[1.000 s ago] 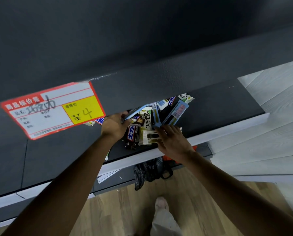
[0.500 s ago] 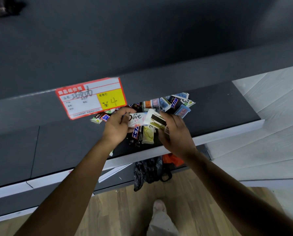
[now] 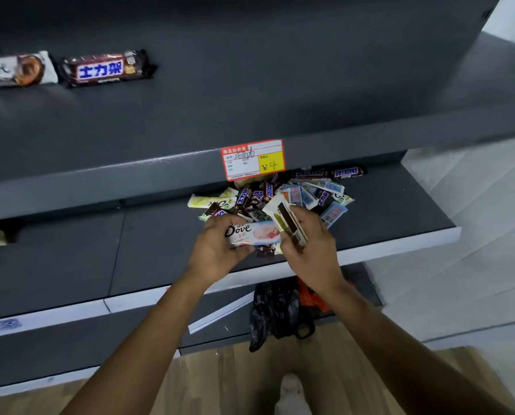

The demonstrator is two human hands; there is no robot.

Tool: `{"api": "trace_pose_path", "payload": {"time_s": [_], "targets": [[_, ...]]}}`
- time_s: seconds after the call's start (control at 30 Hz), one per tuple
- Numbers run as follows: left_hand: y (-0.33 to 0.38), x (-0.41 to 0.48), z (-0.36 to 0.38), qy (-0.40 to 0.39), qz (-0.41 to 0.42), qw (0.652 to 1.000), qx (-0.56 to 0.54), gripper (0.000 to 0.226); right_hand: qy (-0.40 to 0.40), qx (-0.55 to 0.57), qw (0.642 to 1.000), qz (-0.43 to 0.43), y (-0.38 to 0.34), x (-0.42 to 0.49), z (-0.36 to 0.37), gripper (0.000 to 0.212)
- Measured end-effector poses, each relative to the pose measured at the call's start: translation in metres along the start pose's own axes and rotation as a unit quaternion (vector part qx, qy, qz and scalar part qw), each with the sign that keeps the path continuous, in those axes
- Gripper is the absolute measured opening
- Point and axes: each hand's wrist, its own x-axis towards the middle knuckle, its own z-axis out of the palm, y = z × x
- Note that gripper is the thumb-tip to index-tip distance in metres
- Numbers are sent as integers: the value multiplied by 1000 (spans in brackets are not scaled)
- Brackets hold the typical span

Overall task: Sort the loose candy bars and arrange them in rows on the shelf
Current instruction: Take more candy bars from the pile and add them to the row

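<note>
Over the middle shelf (image 3: 160,244): candy pile (image 3: 280,193), two bars in hand.
Upper shelf (image 3: 250,85), far left: white Dove bar (image 3: 16,70) beside brown bar (image 3: 106,68); our left hand (image 3: 217,250) clasps a pink Dove bar (image 3: 250,233); right hand (image 3: 313,250) fingers (image 3: 310,218) pinch a striped bar (image 3: 286,218) across its end.

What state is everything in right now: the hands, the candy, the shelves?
left hand, grips one end of the pink Dove bar
right hand, holds a white-and-brown bar, tilted
candy pile, loose and jumbled on the middle shelf
white Dove bar, lying flat on the upper shelf
dark bar with blue lettering, lying flat beside it
price tag, stuck on the upper shelf's front edge
black bag, slumped below
</note>
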Motion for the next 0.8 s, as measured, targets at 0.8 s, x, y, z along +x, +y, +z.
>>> {"api": "trace_pose_path", "payload": {"time_s": [0.8], "targets": [[78, -78, -151, 246, 332, 857, 309, 48, 72, -58, 974, -208, -181, 14, -38, 49]]}}
